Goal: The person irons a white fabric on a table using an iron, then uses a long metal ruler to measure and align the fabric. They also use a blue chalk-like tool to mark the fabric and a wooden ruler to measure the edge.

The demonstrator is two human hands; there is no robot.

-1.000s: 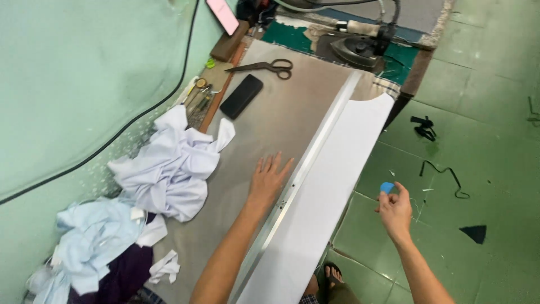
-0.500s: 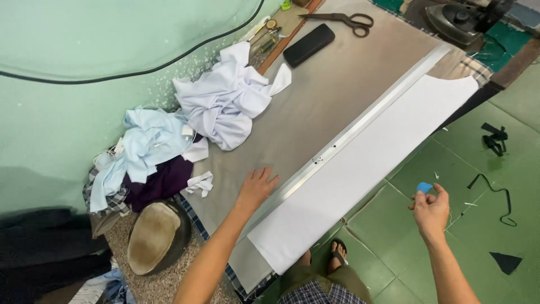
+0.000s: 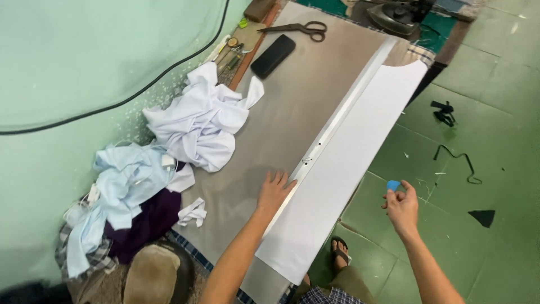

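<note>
My table (image 3: 315, 73), long, covered in grey-brown cloth, runs away from me along the mint wall. Along its right edge lies the white fabric panel (image 3: 343, 169), a long strip cut with a curve at the far end, its near end overhanging the table. I judge it thin, light and floppy; it would slide and wrinkle if dragged, so better pressed flat than lifted by a corner. A long metal ruler (image 3: 337, 121) lies along the panel's left edge: stiff, smooth, likely to skate unless held down mid-length. My left hand (image 3: 274, 191) lies palm down, fingers spread, fingertips at the ruler's edge. Left of it are crumpled white shirts (image 3: 197, 121), then a pale blue and purple pile (image 3: 129, 197). Far end: black phone (image 3: 273, 55), scissors (image 3: 298, 28), an iron (image 3: 396, 14). My right hand (image 3: 400, 207) hovers over the green tile floor, well off the table, grip pressed together, pinching a small blue tailor's chalk (image 3: 393, 184) at the fingertips. Chalk looks hard, brittle; hold by the flat faces.
</note>
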